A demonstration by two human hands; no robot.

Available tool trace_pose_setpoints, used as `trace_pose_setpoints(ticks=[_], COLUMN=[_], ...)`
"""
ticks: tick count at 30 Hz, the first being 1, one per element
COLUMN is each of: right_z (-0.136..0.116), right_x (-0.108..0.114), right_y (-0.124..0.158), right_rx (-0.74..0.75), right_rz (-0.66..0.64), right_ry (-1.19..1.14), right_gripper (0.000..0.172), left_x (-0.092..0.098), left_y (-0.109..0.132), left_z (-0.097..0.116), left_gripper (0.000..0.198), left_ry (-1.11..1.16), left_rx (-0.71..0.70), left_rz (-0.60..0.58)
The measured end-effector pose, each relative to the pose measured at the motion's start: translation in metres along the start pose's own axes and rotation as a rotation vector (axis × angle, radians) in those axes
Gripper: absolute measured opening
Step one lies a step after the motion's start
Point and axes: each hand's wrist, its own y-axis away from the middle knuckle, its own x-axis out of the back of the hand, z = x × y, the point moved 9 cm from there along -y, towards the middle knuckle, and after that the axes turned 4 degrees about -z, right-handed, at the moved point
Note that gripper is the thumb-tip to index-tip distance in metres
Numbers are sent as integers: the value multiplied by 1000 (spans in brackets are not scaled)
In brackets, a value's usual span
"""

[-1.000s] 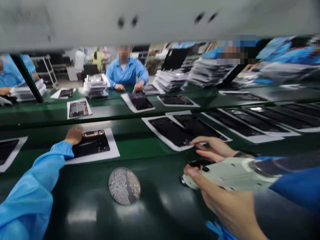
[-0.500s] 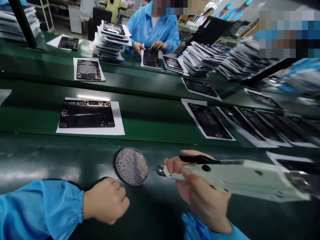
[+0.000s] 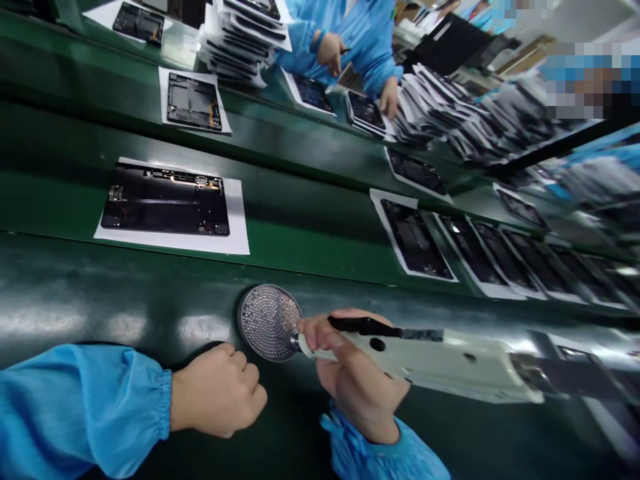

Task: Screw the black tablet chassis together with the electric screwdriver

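Right grip [image 3: 357,380] clamped on electric screwdriver [image 3: 440,363], bit at rim of round screw dish [image 3: 267,323] | left grip [image 3: 215,390] curled together, nothing showing, on near bench edge [image 3: 100,293] | dish within easy reach of both hands

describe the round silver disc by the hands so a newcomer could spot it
On the nearest green conveyor belt, find the white sheet holding a black tablet panel. Below it lies a round metal disc, between the left hand and the electric screwdriver in the right hand. Among rectangular sheets, it alone is circular, its silver face dotted with tiny dimples.
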Motion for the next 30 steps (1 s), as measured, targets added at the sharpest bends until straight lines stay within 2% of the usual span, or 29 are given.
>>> trace_pose_setpoints(ticks=[14,23,26,30], right_z=[2,6,1,-8], right_x=[1,1,-5,-8], right_y=[0,0,-6,-12], right_rx=[-21,-35,43,192], right_rz=[11,30,28,41], right_ry=[-5,-6,12,-14], right_gripper=[22,18,18,16], left_x=[1,-5,-17,-29], left_y=[1,0,5,13], left_z=[0,-2,-16,-50], left_gripper=[10,10,11,4], left_ry=[-10,20,7,-13], left_rx=[-7,9,40,99], left_rz=[15,-52,-105,-177])
